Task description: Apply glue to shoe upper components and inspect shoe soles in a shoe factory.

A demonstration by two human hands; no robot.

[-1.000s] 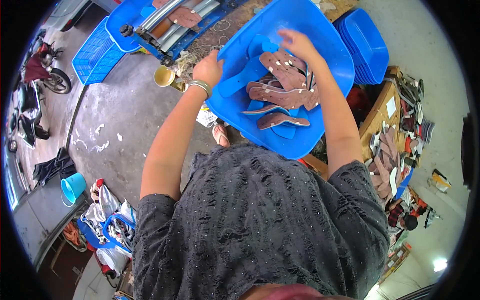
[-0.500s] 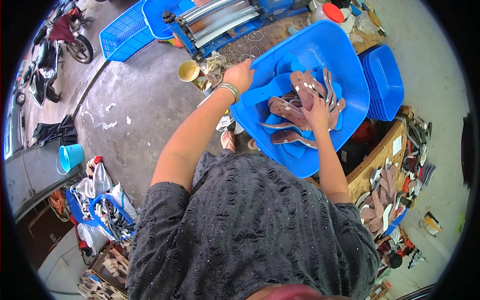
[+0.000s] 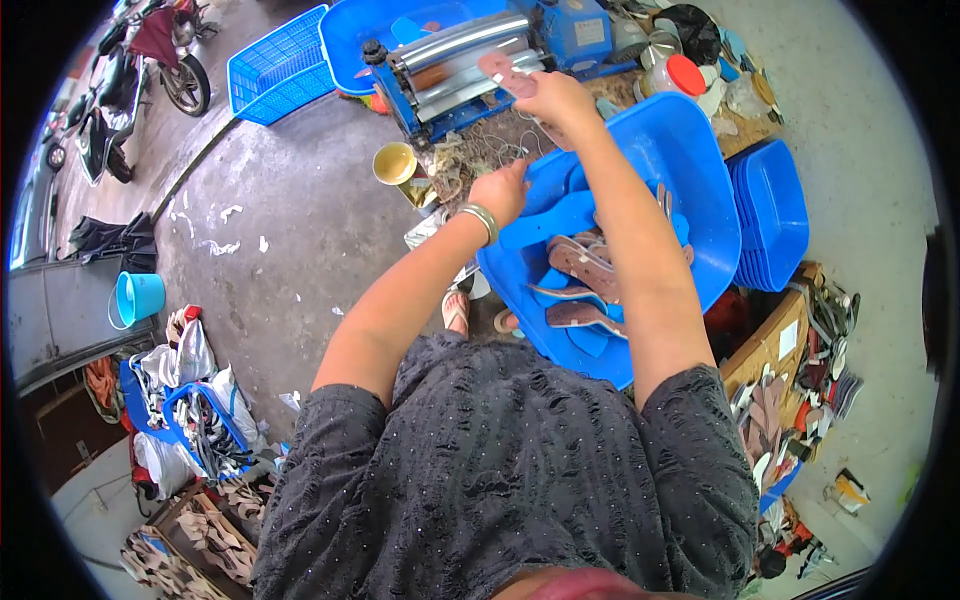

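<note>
Fingers (image 3: 520, 82) pinching sole (image 3: 497, 68), arm outstretched

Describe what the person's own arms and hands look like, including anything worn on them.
Both forearms are bare, and so are both hands, with no gloves. The left hand has a silvery metal bangle around its wrist. The right hand shows no jewellery. Short sleeves of a dark grey speckled fabric top cover the upper arms.
</note>
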